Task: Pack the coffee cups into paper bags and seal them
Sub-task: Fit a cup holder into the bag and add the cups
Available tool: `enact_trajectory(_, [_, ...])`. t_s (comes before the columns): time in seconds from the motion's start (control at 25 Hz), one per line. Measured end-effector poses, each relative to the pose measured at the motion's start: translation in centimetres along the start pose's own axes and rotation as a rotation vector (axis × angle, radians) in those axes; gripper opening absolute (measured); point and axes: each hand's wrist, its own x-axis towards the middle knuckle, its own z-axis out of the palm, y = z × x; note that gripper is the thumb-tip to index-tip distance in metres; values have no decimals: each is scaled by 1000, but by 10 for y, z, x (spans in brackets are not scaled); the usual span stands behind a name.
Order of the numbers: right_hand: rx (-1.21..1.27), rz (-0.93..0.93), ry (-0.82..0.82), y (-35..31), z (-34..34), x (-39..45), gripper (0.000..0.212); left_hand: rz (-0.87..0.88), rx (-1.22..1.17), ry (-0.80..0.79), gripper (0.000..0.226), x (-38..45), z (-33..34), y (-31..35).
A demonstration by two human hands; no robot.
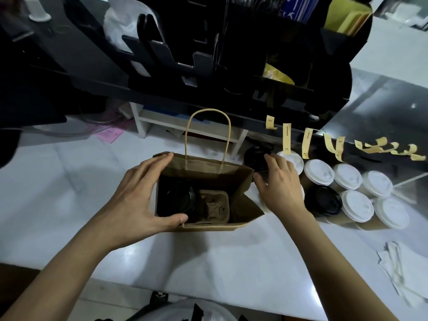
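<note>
The left hand (141, 195) is spread wide and holds the left end of the brown paper bag with twisted paper handles (203, 195), fingers on the far rim and thumb on the near rim. It keeps the bag's mouth open. The bag stands on the pale shiny surface (208, 262), with its long side running from 9 o'clock to 3 o'clock.

Inside the bag, a cup with a black lid (179, 200) sits in the left hole of a brown pulp cup tray (214, 207). The right hole of the tray has no cup in it.

Just to the right of the bag, at about 2 o'clock from it, the right hand (279, 181) curls its fingers around a second black-lidded cup (256, 158). It looks like it is grabbing it, but I cannot tell how tight.

I think this cup goes next into the free hole, which lies at about 8 o'clock from the right hand. The right hand is the nearer one.

More white-lidded paper cups (347, 177) stand at 3 o'clock, beside one more black-lidded cup (323, 200). Tan paper sticker strips (308, 142) hang from the edge of a dark shelf above them, probably for sealing.
</note>
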Motion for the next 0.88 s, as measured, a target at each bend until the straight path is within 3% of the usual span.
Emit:
enact_trajectory(0.24, [-201,-26,-49,0,21,35,72,-25,11,15,115,-8,-7,-2])
enact_trajectory(0.88, [-151,83,-181,-15,26,29,78,-30,4,14,113,-9,-10,-8])
